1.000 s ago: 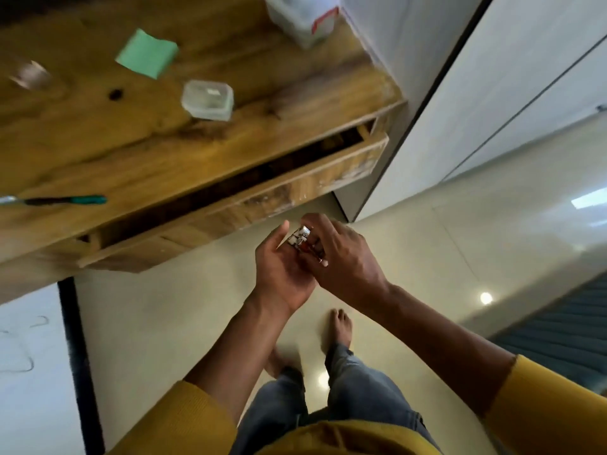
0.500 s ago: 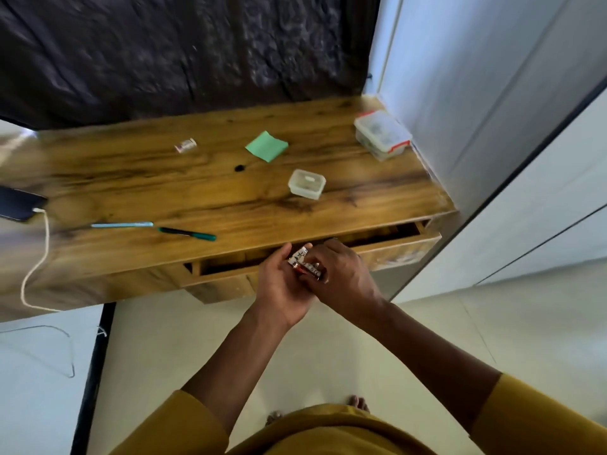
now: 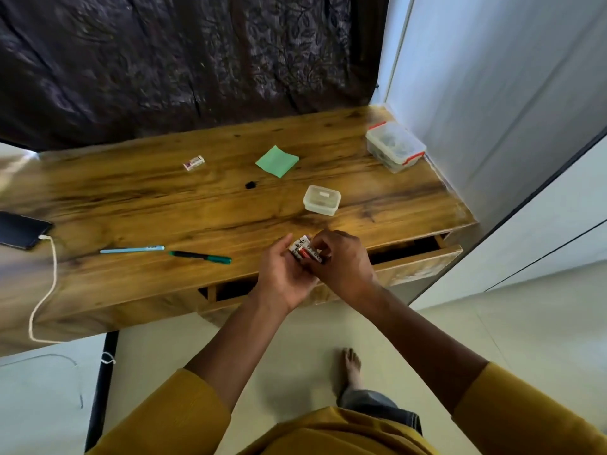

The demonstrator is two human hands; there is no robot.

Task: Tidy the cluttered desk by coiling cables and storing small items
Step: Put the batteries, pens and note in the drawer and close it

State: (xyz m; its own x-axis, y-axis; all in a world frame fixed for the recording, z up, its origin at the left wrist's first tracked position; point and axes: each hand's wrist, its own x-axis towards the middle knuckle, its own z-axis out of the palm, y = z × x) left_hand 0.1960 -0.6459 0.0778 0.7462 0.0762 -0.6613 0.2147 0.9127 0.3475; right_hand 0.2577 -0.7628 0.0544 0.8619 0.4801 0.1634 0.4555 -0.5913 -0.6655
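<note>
Across the desk pens, note and cable remain loose while we clutch batteries in both hands' curled fingers above the open drawer.

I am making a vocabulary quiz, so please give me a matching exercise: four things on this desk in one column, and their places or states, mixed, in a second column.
Things:
1. sticky note
2. phone
3. batteries
4. red-clipped container

Places or states:
A. far right corner of the desk
B. held between both hands
C. left edge, cable plugged in
D. green, lying flat near the middle

Pairs: 1-D, 2-C, 3-B, 4-A
</note>
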